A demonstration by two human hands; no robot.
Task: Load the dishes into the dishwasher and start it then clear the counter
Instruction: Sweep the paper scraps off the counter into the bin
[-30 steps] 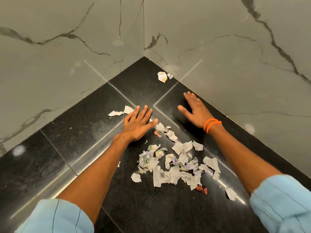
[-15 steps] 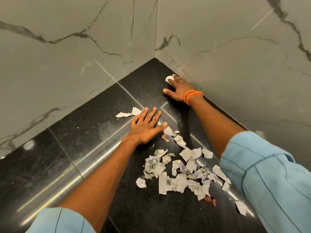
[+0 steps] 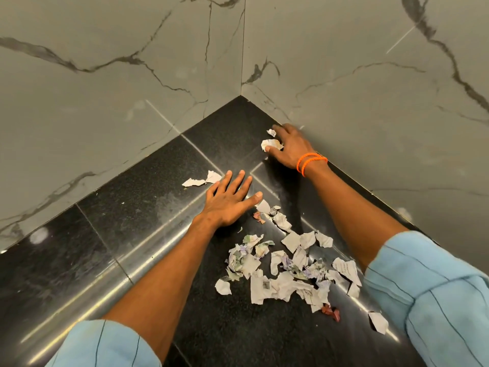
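Note:
Torn paper scraps litter the black stone counter (image 3: 127, 234). A loose pile of scraps (image 3: 285, 271) lies between my forearms. My left hand (image 3: 230, 201) rests flat on the counter, fingers spread, just right of two white scraps (image 3: 201, 180). My right hand (image 3: 291, 147), with orange bands at the wrist, reaches into the far corner. Its thumb touches a crumpled scrap (image 3: 270, 143), and a smaller scrap (image 3: 271, 132) lies by its fingers. Neither hand holds anything.
Grey marble walls (image 3: 132, 88) meet at the corner just beyond my right hand and close in the counter at left and right. A lone scrap (image 3: 379, 322) lies near my right sleeve. Small red bits (image 3: 330, 311) sit at the pile's near edge.
My right hand has reached from the middle of the counter into the far corner and now lies on the scraps there. My left hand has stayed flat in place.

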